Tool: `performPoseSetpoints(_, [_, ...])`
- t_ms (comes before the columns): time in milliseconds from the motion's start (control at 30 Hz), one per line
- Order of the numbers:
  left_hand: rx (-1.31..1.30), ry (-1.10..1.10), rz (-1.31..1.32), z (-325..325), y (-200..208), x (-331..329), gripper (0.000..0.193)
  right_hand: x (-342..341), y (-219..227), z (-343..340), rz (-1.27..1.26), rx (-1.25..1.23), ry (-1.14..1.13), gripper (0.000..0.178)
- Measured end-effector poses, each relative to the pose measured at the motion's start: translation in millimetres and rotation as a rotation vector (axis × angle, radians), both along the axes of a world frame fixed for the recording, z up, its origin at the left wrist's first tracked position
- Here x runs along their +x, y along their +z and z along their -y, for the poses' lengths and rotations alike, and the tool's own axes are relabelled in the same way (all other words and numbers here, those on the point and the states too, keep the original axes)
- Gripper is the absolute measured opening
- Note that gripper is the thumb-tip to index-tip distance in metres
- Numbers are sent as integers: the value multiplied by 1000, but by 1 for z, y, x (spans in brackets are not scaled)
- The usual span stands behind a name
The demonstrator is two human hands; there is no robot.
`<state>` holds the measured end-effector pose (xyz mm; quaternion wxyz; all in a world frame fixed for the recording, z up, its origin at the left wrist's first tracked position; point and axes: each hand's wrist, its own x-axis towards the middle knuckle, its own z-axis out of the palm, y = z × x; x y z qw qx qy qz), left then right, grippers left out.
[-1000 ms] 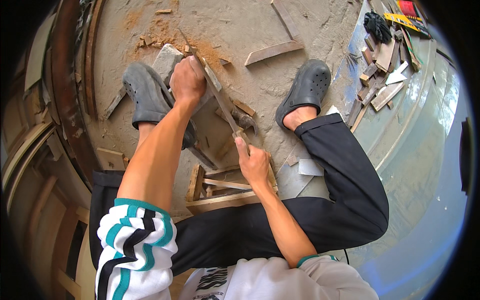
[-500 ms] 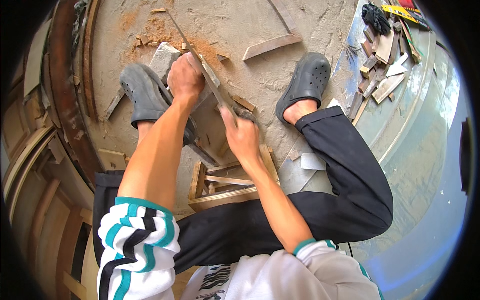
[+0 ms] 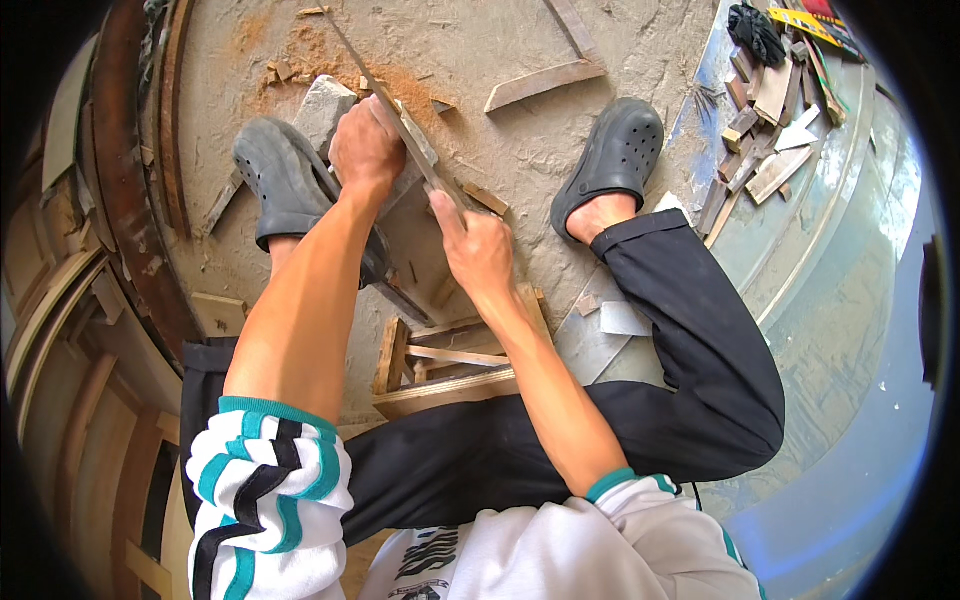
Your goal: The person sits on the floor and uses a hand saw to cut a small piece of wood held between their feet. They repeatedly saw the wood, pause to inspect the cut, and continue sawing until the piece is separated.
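Note:
My right hand (image 3: 480, 245) is closed round the handle end of a handsaw, thumb laid along the top. The saw's long thin blade (image 3: 385, 100) slants away to the upper left, seen nearly edge-on. Close against the blade's left side, my left hand (image 3: 367, 145) is a closed fist, pressed down; what lies in its fingers is hidden. A pale grey block (image 3: 325, 112) stands just left of that fist. On the blade's right side a light grey piece (image 3: 418, 140) shows, its kind unclear. Orange sawdust (image 3: 310, 85) and small offcuts lie beyond the blade.
My shoes (image 3: 280, 175) flank the work spot. A small wooden frame (image 3: 445, 397) lies near my leg. An angled wooden strip (image 3: 545, 85) lies on the far floor. At right is a pile of wood scraps (image 3: 775, 110); long boards (image 3: 130, 170) line the left.
My right hand and the saw have moved slightly forward, away from me. My left fist stays beside the blade. The whole view has shifted a little.

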<state>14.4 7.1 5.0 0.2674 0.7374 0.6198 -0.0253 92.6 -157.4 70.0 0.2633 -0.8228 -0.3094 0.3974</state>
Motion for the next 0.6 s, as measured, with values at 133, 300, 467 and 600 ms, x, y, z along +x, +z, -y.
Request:
performPoseSetpoints(133, [39, -27, 15, -1, 2, -2, 55, 1, 29, 57, -179, -181, -90, 74])
performPoseSetpoints(300, [66, -53, -6, -2, -4, -3, 55, -4, -14, 5, 1, -25, 11, 71])
performPoseSetpoints(467, [56, -57, 36, 0, -5, -6, 53, -4, 13, 50, -100, -52, -72, 76])
performPoseSetpoints(600, [55, -42, 35, -1, 1, 1, 52, 2, 8, 18, -143, -88, -89, 78])
